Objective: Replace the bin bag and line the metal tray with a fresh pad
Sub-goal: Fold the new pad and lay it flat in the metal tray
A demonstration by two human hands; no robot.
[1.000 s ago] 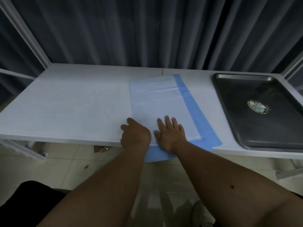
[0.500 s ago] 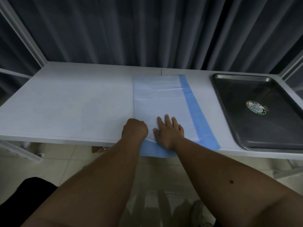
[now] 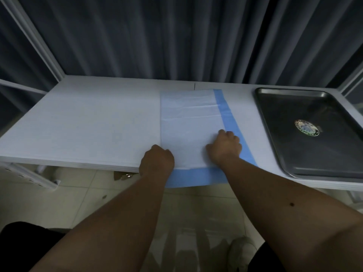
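A white pad with a blue border (image 3: 188, 122) lies flat on the white table (image 3: 88, 122), its near edge hanging over the table's front. My left hand (image 3: 157, 160) is curled at the pad's near left corner, by the table edge. My right hand (image 3: 225, 147) rests with bent fingers on the pad's near right part, next to the blue strip. Whether either hand pinches the pad is hidden by the knuckles. The metal tray (image 3: 306, 154) sits to the right, bare, with a round sticker (image 3: 306, 127) inside. No bin or bin bag is in view.
Dark pleated curtains (image 3: 176, 36) hang behind the table. White frame bars (image 3: 33, 34) run along the left and right. Below the table are a tiled floor (image 3: 68, 203) and a white shoe (image 3: 243, 252).
My right hand has slid right across the pad to the blue strip and its fingers have curled from flat. My left hand stayed near the pad's left corner.
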